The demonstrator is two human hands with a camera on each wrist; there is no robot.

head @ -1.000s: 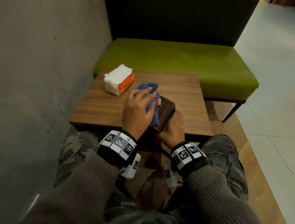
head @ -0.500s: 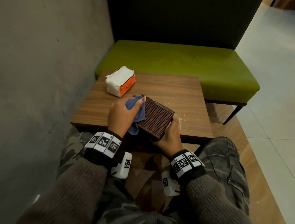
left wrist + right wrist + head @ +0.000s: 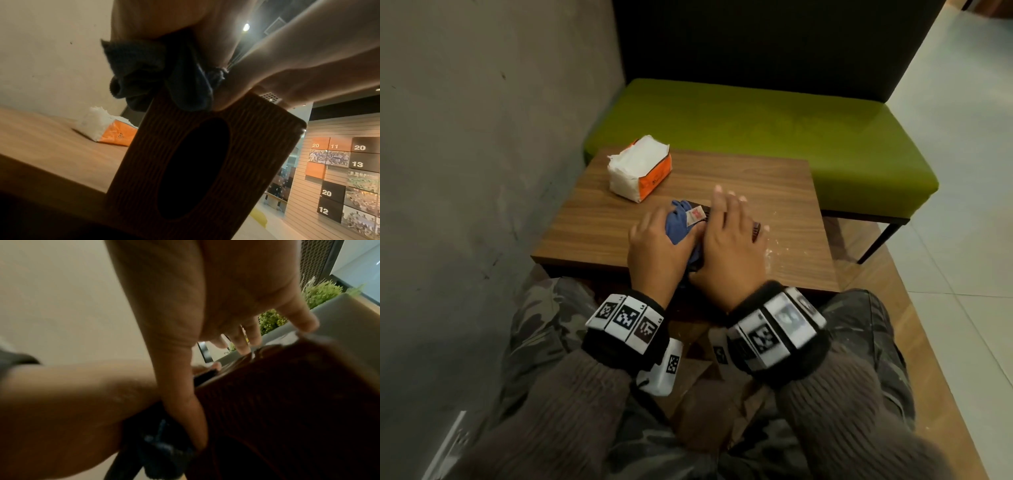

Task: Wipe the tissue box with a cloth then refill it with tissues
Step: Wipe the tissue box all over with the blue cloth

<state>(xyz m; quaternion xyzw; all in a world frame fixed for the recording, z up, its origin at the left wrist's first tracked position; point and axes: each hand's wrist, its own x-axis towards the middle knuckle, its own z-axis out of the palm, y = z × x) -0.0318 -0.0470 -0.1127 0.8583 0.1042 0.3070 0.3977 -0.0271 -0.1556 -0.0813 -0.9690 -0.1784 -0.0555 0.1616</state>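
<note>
The brown woven tissue box (image 3: 756, 229) stands on the wooden table (image 3: 756, 178), almost wholly hidden under my hands. In the left wrist view its face with the dark oval slot (image 3: 257, 138) is turned toward me. My left hand (image 3: 671, 233) grips the bunched blue cloth (image 3: 679, 222) against the box's left side; the cloth (image 3: 144, 73) hangs over its upper edge. My right hand (image 3: 726, 219) lies over the box with straight, spread fingers (image 3: 304, 321) reaching its far edge. The orange and white tissue pack (image 3: 640, 168) lies at the table's far left.
A green bench (image 3: 756, 116) with a dark backrest runs behind the table. A grey wall stands close on the left. White crumbs lie on the table right of the box. My knees are under the table's near edge.
My right hand has left the box's near end and come over its top, fingers spread. The left hand with the cloth has slid to the box's left side. The box is now covered.
</note>
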